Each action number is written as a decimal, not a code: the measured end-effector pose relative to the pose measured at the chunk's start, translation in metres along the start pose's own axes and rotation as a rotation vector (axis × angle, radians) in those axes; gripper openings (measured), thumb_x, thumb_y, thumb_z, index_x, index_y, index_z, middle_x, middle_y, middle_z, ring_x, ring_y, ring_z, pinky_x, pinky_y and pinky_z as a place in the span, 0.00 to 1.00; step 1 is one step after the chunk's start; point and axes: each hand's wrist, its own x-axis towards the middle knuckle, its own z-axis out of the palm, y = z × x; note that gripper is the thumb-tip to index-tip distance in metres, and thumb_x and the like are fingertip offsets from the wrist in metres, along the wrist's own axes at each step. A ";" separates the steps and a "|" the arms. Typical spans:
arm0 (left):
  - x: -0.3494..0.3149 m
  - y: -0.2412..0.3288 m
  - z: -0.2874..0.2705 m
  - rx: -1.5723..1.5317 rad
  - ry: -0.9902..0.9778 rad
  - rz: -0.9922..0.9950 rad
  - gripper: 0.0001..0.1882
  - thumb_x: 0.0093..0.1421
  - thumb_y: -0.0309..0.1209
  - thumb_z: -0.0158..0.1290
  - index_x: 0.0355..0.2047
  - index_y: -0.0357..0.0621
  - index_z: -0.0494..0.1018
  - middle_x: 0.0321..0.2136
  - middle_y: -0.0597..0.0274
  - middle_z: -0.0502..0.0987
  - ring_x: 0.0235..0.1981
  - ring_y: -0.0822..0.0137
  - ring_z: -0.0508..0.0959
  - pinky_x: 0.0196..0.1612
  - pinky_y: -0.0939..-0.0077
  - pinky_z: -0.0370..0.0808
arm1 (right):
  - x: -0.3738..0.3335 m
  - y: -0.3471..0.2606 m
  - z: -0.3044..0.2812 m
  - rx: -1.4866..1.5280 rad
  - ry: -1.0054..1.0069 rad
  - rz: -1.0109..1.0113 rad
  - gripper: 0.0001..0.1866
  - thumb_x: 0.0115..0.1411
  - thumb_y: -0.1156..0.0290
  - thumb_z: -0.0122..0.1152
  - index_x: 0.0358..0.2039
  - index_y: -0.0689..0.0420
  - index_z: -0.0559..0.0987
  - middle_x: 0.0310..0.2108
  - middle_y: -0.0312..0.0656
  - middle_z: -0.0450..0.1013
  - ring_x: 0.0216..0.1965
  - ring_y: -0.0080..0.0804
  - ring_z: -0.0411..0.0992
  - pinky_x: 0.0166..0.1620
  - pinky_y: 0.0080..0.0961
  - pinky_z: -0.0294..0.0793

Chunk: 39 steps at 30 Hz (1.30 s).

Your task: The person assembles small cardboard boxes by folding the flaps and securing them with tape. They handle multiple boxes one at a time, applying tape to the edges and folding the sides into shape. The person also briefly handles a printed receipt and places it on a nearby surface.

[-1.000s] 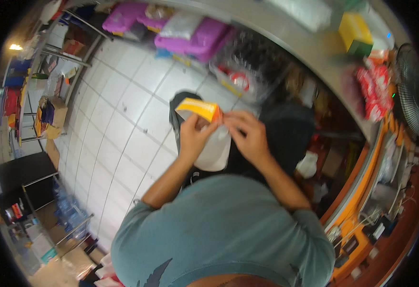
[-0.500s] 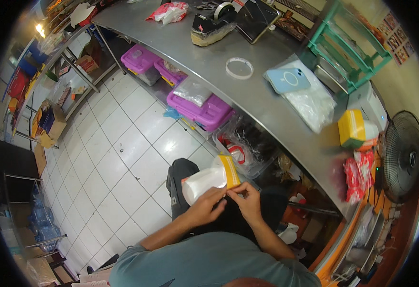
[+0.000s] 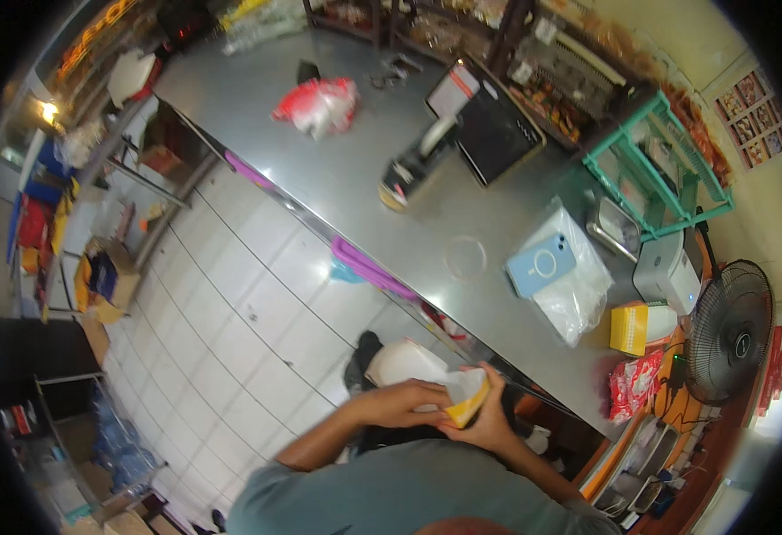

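Holding a part-formed yellow-and-white paper carton (image 3: 469, 410) before a grey-green shirt (image 3: 391, 486), one end unclosed, the person near me pinches its rim with the right hand (image 3: 494, 423), the left hand's (image 3: 403, 403) close-set fingertips hidden.

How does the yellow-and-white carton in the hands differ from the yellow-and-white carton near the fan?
The held carton has the right hand around its side and the left hand at its opening; the other carton, near the fan, is touched by neither hand.
The held carton shows its white inside; the other carton shows mainly a yellow side, with white beside it.
Both are yellow and white.
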 end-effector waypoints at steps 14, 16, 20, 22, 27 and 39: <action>-0.054 0.018 -0.100 0.210 0.509 -0.179 0.14 0.65 0.32 0.54 0.50 0.43 0.74 0.40 0.52 0.78 0.44 0.56 0.79 0.47 0.64 0.75 | -0.013 -0.158 -0.123 -0.826 1.263 0.175 0.41 0.55 0.68 0.75 0.61 0.63 0.59 0.56 0.48 0.61 0.57 0.37 0.65 0.56 0.34 0.73; -0.078 -0.025 -0.095 0.336 0.343 -0.419 0.18 0.65 0.36 0.54 0.53 0.45 0.73 0.42 0.49 0.78 0.48 0.50 0.78 0.51 0.60 0.74 | -0.045 -0.146 -0.147 -0.748 1.460 0.234 0.38 0.56 0.72 0.74 0.59 0.67 0.58 0.54 0.47 0.62 0.50 0.36 0.72 0.48 0.28 0.82; -0.118 -0.087 -0.087 0.498 -0.046 -0.704 0.24 0.66 0.46 0.51 0.57 0.48 0.70 0.50 0.46 0.75 0.52 0.46 0.76 0.55 0.55 0.73 | -0.070 -0.138 -0.146 -0.586 1.493 0.284 0.34 0.59 0.64 0.71 0.56 0.70 0.63 0.52 0.50 0.67 0.47 0.36 0.75 0.43 0.29 0.87; -0.130 -0.095 -0.083 0.415 -0.116 -0.825 0.26 0.66 0.48 0.49 0.58 0.48 0.69 0.53 0.45 0.74 0.53 0.45 0.76 0.56 0.54 0.72 | -0.059 -0.149 -0.130 -0.476 1.454 0.416 0.33 0.59 0.60 0.70 0.54 0.71 0.68 0.49 0.52 0.71 0.45 0.36 0.77 0.42 0.29 0.88; -0.137 -0.111 -0.082 0.117 0.137 -0.606 0.24 0.66 0.47 0.50 0.56 0.46 0.69 0.50 0.43 0.76 0.51 0.44 0.76 0.54 0.55 0.73 | -0.098 -0.102 -0.143 -0.989 1.311 0.708 0.33 0.62 0.45 0.62 0.52 0.64 0.77 0.48 0.52 0.77 0.47 0.44 0.77 0.52 0.39 0.73; -0.215 -0.137 -0.085 0.399 0.324 -0.883 0.23 0.65 0.47 0.51 0.54 0.47 0.71 0.48 0.44 0.77 0.50 0.45 0.78 0.53 0.54 0.75 | -0.038 0.019 -0.312 -1.233 0.902 0.841 0.21 0.69 0.57 0.43 0.49 0.61 0.75 0.46 0.64 0.74 0.48 0.63 0.72 0.51 0.53 0.70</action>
